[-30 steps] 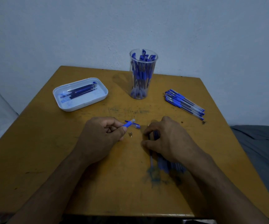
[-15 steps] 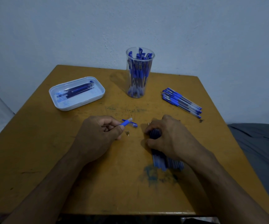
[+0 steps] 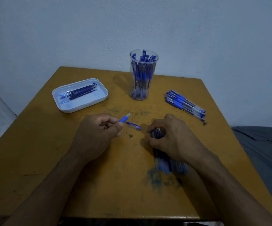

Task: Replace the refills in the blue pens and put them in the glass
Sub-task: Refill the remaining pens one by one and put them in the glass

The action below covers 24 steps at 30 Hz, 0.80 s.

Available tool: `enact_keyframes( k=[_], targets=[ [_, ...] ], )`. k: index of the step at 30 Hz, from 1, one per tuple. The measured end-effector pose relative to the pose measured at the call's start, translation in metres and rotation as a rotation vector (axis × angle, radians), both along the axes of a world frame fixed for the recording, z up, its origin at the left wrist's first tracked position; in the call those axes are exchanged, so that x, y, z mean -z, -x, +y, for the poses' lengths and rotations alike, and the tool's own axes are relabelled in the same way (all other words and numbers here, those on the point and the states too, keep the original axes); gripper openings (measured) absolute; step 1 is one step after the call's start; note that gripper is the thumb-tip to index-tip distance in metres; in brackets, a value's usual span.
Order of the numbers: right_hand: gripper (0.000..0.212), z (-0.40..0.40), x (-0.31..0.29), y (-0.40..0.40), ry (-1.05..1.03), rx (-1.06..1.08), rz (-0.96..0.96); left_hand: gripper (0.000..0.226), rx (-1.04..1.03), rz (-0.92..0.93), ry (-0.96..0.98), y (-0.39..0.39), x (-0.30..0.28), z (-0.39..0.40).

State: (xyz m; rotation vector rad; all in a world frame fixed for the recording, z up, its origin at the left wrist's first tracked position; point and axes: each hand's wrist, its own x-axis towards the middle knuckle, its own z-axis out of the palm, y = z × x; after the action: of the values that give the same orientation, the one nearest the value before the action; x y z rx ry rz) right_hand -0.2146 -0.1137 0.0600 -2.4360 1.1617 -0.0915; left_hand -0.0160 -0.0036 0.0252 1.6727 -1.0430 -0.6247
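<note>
1. On the far left of the yellow table (image 3: 34, 152) sits a white tray (image 3: 102, 97). Thin blue refills (image 3: 79, 93) lie inside it, side by side.

2. Next comes the left hand (image 3: 96, 136). Its fingers are curled around a blue pen body (image 3: 125, 118), and the pen's front end sticks out past the thumb, pointing up and to the right.

3. Just beside that pen end, a pen cap (image 3: 133, 125) lies flat on the table. A little below it sits a tiny metal pen tip (image 3: 131, 135), not touching anything.

4. Behind these, near the back edge of the table, stands a tall clear glass (image 3: 143, 75). It is upright and packed with blue pens (image 3: 141, 74), with their caps poking up to the rim.

5. Then comes the right hand (image 3: 172, 136). Its fingers are bent over a bunch of refills (image 3: 168, 162) that lies on the table. The bunch pokes out past the fingers and out from under the wrist. I cannot tell if the hand is squeezing the bunch or pinching only one refill.

6. Over on the right, well apart from the hands, a small row of capped pens (image 3: 185, 104) lies on the table, close together and slanted.
</note>
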Motion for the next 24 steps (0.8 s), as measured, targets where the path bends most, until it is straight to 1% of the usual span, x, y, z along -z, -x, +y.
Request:
enact_keyframes(
  k=[2,5,8,11,15,18,21,24],
  targets=[
    [0.022,0.002,-0.005,-0.005,0.005,-0.005,-0.091,0.007,-0.078,0.04,0.019,-0.009,-0.003,0.001],
    [0.02,0.009,-0.013,-0.028,-0.026,-0.033,-0.214,0.014,-0.258,0.065,0.09,-0.031,-0.005,0.005],
    [0.016,0.015,-0.018,-0.07,-0.024,-0.101,-0.255,0.015,-0.434,0.125,0.156,-0.058,-0.007,0.014],
    [0.009,0.016,-0.02,-0.123,0.001,-0.149,-0.284,0.014,-0.559,0.16,0.198,-0.087,-0.008,0.027],
    [0.023,0.001,-0.013,-0.203,0.19,-0.231,-0.225,0.014,-0.668,0.239,0.235,-0.117,-0.01,0.044],
    [0.026,-0.011,-0.006,-0.252,0.309,-0.262,-0.072,0.016,-0.704,0.243,0.238,-0.13,-0.012,0.055],
    [0.023,-0.018,-0.001,-0.276,0.329,-0.294,0.034,0.015,-0.726,0.244,0.25,-0.14,-0.012,0.062],
    [0.022,-0.025,0.005,-0.285,0.326,-0.318,0.077,0.013,-0.76,0.241,0.267,-0.148,-0.015,0.066]
  ],
)
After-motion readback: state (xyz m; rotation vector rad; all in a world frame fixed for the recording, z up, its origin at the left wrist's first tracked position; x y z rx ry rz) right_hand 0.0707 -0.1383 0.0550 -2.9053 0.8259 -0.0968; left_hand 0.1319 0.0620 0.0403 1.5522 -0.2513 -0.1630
